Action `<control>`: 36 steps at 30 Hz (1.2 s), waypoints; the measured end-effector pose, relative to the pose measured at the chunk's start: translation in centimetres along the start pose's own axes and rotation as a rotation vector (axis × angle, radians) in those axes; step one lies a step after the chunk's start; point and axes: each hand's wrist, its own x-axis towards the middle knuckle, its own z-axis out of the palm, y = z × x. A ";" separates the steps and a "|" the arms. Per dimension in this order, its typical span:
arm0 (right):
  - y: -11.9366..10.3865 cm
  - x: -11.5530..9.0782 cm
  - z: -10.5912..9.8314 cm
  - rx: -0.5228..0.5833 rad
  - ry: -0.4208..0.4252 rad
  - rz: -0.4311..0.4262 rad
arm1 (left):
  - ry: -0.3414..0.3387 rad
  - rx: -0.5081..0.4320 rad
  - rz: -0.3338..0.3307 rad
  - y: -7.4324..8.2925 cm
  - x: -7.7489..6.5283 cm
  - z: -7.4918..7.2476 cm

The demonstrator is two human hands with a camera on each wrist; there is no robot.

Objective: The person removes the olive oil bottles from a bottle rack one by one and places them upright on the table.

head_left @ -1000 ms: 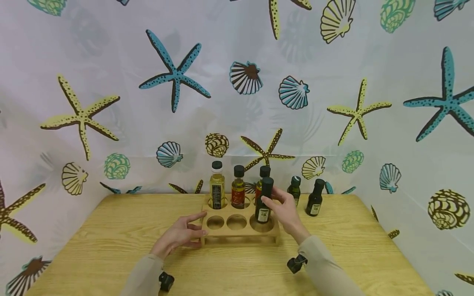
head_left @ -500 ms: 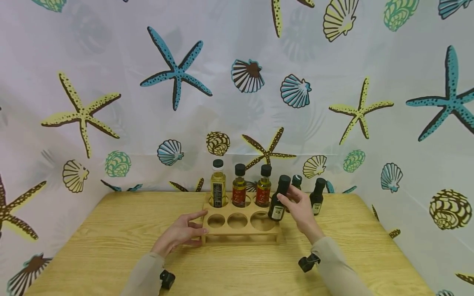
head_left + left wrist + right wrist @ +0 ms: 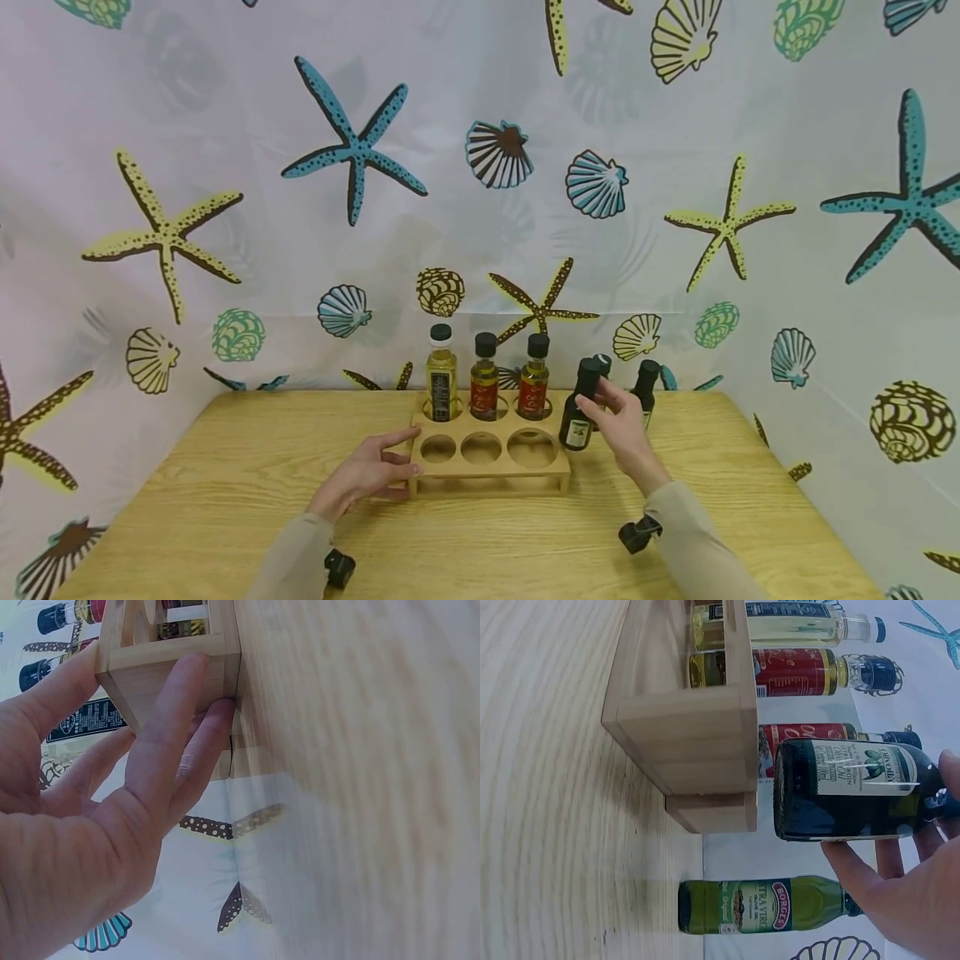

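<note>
My right hand pinches a dark olive oil bottle by its upper part. The bottle leans slightly, just off the right end of the two-tier wooden rack. In the right wrist view the bottle's base is raised beside the rack end, its pale label showing. At the rack's left end, my left hand rests with extended fingers against the side panel. Three front holes of the rack hold nothing. A clear yellow oil bottle and two red-labelled bottles stand in its back row.
A green bottle stands on the table behind my right hand, mostly hidden in the head view. Farther right stands another dark bottle. A patterned curtain hangs behind the wooden table.
My right hand has carried the dark bottle rightward, from above the front right hole to outside the rack's right end. My left hand has stayed at the left end.
</note>
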 end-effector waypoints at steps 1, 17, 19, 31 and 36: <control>0.0 0.0 -0.2 -0.004 -0.002 -0.002 | -0.005 0.003 0.001 0.0 0.0 0.0; 1.1 0.2 -2.9 -0.008 -0.009 0.024 | -0.026 0.001 0.017 0.1 0.0 -0.2; 1.2 0.2 -3.2 -0.007 -0.007 0.047 | -0.026 0.006 0.021 0.0 0.0 -0.2; 1.8 -0.1 -4.9 -0.038 0.017 0.117 | -0.015 0.002 0.011 -0.1 -0.2 -0.1; 2.2 -0.3 -5.5 -0.024 0.033 0.128 | -0.002 0.004 0.009 -0.2 -0.1 -0.1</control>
